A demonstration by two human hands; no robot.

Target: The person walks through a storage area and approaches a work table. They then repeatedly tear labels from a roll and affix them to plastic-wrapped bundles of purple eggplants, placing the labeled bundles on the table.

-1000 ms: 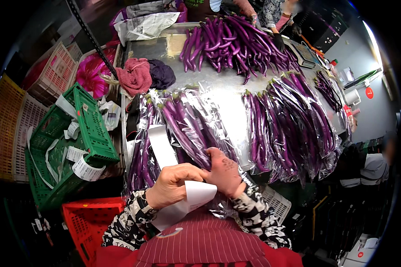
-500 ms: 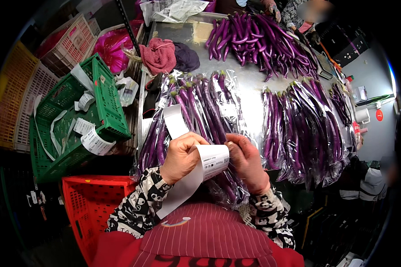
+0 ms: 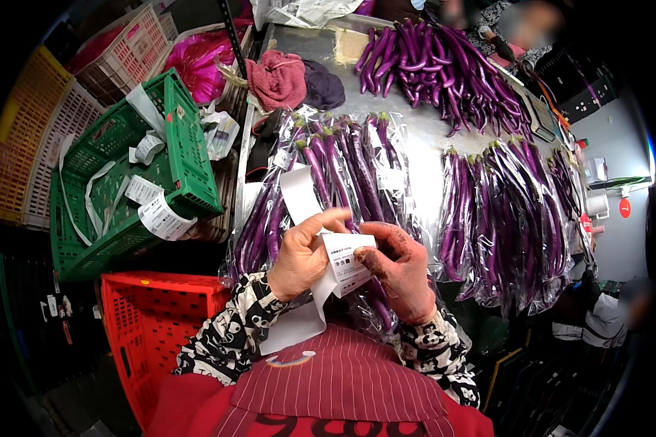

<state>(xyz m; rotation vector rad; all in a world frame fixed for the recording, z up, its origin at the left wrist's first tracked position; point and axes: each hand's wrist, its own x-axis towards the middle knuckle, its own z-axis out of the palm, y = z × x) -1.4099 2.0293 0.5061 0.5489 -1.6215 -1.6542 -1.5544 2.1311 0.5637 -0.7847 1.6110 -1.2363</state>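
A strip of white printed labels (image 3: 296, 325) runs between my hands, one end hanging toward the apron and another standing up behind my left fingers. My left hand (image 3: 299, 256) pinches the strip, with its index finger stretched out above it. My right hand (image 3: 399, 271) has thumb and fingertips closed on the right edge of a printed label (image 3: 346, 268). Whether that label is off its backing, I cannot tell. Directly beyond and beneath the hands lie long purple eggplants in clear plastic bags (image 3: 333, 171), stems pointing away from me.
More bagged eggplants (image 3: 504, 226) lie on the metal table (image 3: 424, 156) at right; loose eggplants (image 3: 444, 69) are heaped at the back, near another person. Cloths (image 3: 277, 79) lie at the far left. A green crate (image 3: 193, 164) holding label strips and a red crate (image 3: 164, 320) stand left.
My right fingers have come over the label's face at its right edge. The left index finger has lifted and straightened. The label now faces me more, and the whole view has shifted slightly.
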